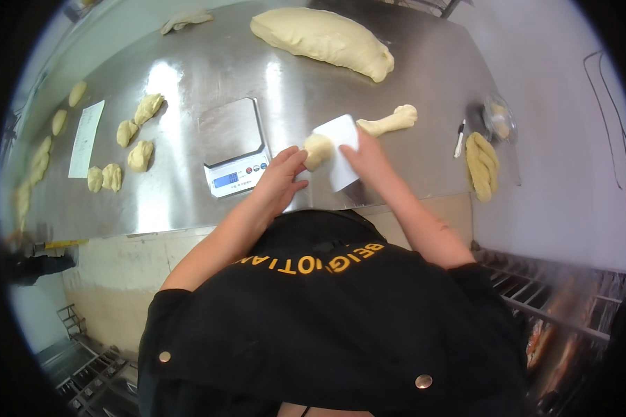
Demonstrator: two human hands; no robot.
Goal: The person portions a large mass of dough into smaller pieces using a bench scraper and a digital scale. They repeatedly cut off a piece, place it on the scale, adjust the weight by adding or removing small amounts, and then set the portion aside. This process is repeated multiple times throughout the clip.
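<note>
My right hand (363, 155) grips a white dough scraper (344, 136), its flat blade slanting in front of a dough strip (388, 121) on the steel table. A small dough piece (318, 151), blurred, is at the blade's left side. My left hand (287, 174) has its fingertips on that piece from the left. Left of this hand stands a digital scale (238, 176) with a lit display and a bare metal pan (233, 127). Behind them, a large dough mass (323, 43) lies at the table's far side.
Several dough lumps (140, 156) sit at left, beside a handwritten paper sheet (86, 139). Further left, rounded dough pieces (59, 122) line the edge. A marker (459, 138), a yellow cloth (482, 167) and a clear container (499, 117) are at right. Metal racks (553, 307) stand low on the right.
</note>
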